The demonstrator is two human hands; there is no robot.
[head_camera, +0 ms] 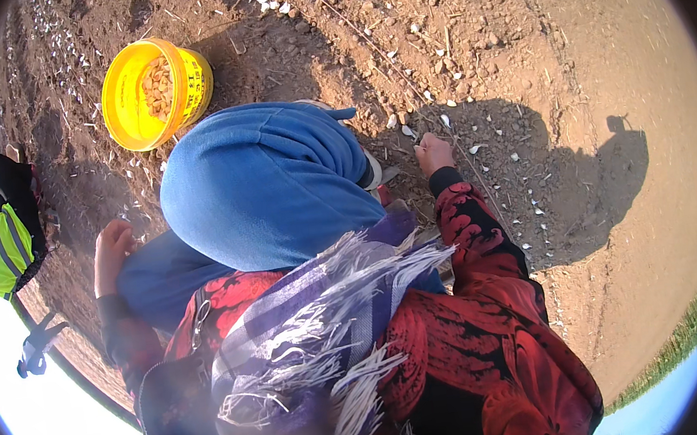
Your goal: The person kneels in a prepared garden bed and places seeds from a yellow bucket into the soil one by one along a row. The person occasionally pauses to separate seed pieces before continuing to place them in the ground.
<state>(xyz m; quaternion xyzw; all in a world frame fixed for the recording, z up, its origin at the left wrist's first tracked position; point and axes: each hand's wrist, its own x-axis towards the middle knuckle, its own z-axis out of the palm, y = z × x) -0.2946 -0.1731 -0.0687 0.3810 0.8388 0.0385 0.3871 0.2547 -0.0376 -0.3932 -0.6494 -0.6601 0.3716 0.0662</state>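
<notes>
My right hand point(434, 154) is low over the soil beside a taut string point(476, 170), its fingers curled; whether something is between them cannot be made out. White garlic cloves point(408, 131) lie on the soil by its fingertips, with more in rows to either side of the string. My left hand point(114, 240) is beside my left knee, fingers bent, and any small thing in it cannot be told. A yellow plastic bucket point(141, 140) stands on the ground in front of my knees, tilted in the view, with peeled-looking tan cloves point(158, 90) inside.
Blue trousers point(257, 182) and a fringed scarf point(309, 334) cover the middle of the view. Several people are at the left, one in a yellow-green reflective vest point(5, 247). More cloves point(64, 46) are scattered at upper left. A grass strip point(669, 350) edges the field at lower right.
</notes>
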